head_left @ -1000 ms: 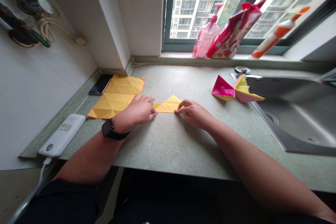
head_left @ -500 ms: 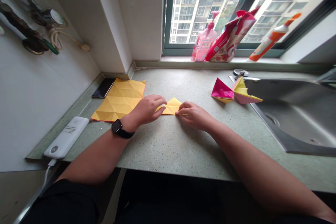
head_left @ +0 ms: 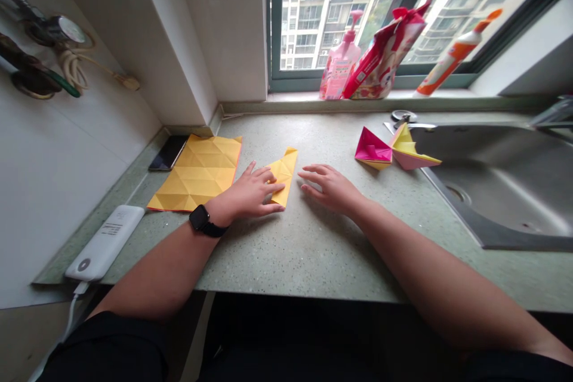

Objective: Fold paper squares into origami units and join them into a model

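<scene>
A small folded piece of yellow origami paper (head_left: 285,172) lies on the speckled counter, one edge running up and to the right. My left hand (head_left: 252,192) rests over its left part, fingers spread, thumb by its lower corner; the covered part is hidden. Just right of the paper, and apart from it, my right hand (head_left: 329,188) hovers or rests with its fingers spread and nothing in them. Left of my left hand, a larger creased yellow sheet (head_left: 203,170) lies flat, with a reddish underside at its edges.
Two folded paper pieces, one magenta (head_left: 373,146) and one yellow and pink (head_left: 414,155), stand by the steel sink (head_left: 505,185). A phone (head_left: 168,153) and a cabled white power bank (head_left: 105,243) lie at left. A pink pump bottle (head_left: 341,68) stands on the windowsill.
The small yellow paper has turned, its straight edge now slanting upward. My right hand has let go of it and opened; my left hand has spread over it. The view has shifted slightly.
</scene>
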A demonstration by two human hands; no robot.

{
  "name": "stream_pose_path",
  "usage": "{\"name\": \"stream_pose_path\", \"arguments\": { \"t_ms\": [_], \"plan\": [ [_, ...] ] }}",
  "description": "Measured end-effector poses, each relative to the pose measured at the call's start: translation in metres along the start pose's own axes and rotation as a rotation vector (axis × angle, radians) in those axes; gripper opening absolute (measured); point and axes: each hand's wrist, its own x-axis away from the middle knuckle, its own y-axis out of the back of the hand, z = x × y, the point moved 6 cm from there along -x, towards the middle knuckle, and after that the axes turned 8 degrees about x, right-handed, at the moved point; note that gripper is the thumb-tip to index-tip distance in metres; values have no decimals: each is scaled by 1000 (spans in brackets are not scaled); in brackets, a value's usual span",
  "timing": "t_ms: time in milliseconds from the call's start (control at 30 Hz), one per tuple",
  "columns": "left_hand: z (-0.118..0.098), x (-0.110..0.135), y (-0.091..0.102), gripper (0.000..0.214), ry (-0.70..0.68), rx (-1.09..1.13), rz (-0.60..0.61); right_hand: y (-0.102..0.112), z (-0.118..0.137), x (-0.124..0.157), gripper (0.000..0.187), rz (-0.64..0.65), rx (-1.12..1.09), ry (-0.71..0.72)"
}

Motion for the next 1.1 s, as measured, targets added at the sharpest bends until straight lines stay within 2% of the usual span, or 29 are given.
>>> {"name": "stream_pose_path", "arguments": {
  "t_ms": [133,333,500,633,800,1100],
  "plan": [
    [1,-1,0,58,29,-27,-27,3,4,1,34,-8,-54,59],
    [-1,-2,-4,47,33,39,-78,2,23,1,35,30,-155,199],
    [-2,-4,-9,51,31,35,-90,-1,34,-3,12,53,-187,190],
    [-1,-4,-9,54,23,91,-114,2,23,-4,14,51,-155,151],
    [-5,-4,-6,35,-7,94,-110,7,4,-2,20,41,-141,109],
    [-16,-5,-7,20,-95,170,-93,4,3,0,25,85,-148,123]
  ]
}}
